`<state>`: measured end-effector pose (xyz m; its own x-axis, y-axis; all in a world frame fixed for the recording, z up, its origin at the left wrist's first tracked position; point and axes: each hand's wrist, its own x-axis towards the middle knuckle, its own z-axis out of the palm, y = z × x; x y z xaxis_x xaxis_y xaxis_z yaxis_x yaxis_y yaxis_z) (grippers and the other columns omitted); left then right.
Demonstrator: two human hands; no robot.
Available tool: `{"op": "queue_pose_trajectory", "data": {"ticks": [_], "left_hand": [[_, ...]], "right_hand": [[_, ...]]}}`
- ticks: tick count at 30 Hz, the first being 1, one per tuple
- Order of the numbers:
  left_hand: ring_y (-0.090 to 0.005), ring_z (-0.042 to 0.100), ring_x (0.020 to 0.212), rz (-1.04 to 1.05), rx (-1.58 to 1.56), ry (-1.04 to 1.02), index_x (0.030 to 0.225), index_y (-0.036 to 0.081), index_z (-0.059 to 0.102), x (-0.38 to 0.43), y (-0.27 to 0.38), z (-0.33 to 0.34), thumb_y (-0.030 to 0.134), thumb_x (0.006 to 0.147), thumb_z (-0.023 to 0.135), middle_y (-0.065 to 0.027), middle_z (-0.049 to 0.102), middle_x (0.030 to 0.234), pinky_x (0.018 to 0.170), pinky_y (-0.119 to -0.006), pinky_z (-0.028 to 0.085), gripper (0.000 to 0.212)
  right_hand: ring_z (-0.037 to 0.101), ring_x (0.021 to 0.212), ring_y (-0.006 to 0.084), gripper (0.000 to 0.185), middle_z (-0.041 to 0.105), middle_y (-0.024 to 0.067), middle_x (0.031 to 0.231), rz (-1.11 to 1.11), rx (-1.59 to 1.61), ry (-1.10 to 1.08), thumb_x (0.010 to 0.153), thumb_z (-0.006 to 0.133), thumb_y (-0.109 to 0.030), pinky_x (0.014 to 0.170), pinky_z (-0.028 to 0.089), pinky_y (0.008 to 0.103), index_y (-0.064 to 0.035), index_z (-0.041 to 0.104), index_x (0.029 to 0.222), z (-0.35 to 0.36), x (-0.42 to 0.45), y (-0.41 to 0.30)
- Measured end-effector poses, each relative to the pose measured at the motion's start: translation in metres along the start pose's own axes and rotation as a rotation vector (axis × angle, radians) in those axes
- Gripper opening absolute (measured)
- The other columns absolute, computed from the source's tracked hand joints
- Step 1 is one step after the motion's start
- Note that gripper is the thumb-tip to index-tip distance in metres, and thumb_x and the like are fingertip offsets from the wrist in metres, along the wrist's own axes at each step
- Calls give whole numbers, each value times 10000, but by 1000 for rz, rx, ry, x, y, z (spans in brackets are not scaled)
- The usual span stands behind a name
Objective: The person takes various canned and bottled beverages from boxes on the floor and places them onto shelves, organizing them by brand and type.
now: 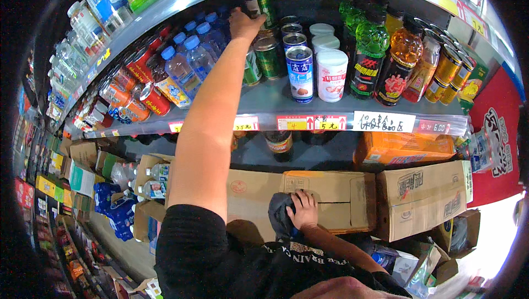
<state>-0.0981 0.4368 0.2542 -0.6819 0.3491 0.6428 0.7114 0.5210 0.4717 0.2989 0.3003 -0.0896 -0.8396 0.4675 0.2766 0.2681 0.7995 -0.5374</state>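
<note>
My left hand (246, 24) reaches deep into the shelf, its thumb against a green and gold drink can (261, 4) that stands on top of another can. Its other fingers are partly hidden in shadow, so whether they grip is unclear. More green cans (267, 57) stand just below, with blue-capped water bottles (199, 53) to the left. To the right are blue almond drink cans (299, 73) and white-lidded cans (332, 75). My right hand (305, 210) rests with fingers apart on a cardboard carton (330, 216), its thumb side over a dark cloth-like item (281, 212).
The shelf edge with price tags (310, 123) runs across the middle. Green and amber drink bottles (370, 51) and gold cans (448, 63) stand at the right. An orange carton (407, 148) and another cardboard carton (421, 199) lie lower right. Open boxes (144, 183) stand lower left.
</note>
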Motion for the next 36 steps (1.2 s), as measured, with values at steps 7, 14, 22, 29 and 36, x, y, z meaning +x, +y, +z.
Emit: {"op": "queue_pose_trajectory", "data": {"ticks": [7, 14, 22, 29, 36], "left_hand": [[-341, 471, 1091, -18, 195, -248, 1186, -64, 378, -33, -11, -40, 450, 631, 680, -229, 465, 1178, 909, -369, 400, 815], [-319, 554, 1000, 143, 662, -603, 1087, -45, 515, -56, 9, -52, 349, 637, 694, -221, 562, 1071, 852, -381, 451, 624], [-316, 562, 978, 146, 751, -622, 1018, -7, 580, -67, 16, -63, 352, 619, 723, -200, 569, 1069, 841, -380, 453, 556], [-315, 555, 987, 129, 465, -489, 1112, -6, 511, -83, -1, -66, 332, 551, 755, -192, 574, 1055, 834, -358, 451, 699], [-356, 547, 971, -96, 17, 50, 1231, -11, 301, -118, -13, -42, 264, 535, 793, -231, 559, 1026, 823, -369, 450, 895]], "right_hand": [[364, 1156, 294, 445, 414, 81, 1223, -14, -1, 3, 745, 590, -328, 950, 293, 479, -105, 514, 1123, -4, 0, -3], [353, 1164, 303, 430, 411, 98, 1217, -30, -2, 20, 757, 578, -338, 966, 265, 492, -91, 525, 1107, -2, 0, -1], [366, 1152, 301, 424, 415, 98, 1212, -41, 5, 29, 758, 578, -336, 970, 267, 488, -90, 527, 1100, -4, 0, -3], [372, 1141, 289, 413, 418, 84, 1212, -37, -8, 38, 766, 567, -325, 957, 285, 468, -94, 521, 1106, -4, -1, -5], [369, 1142, 289, 390, 425, 78, 1212, -28, -37, 39, 770, 558, -319, 956, 283, 456, -92, 536, 1086, -8, 1, -4]]}}
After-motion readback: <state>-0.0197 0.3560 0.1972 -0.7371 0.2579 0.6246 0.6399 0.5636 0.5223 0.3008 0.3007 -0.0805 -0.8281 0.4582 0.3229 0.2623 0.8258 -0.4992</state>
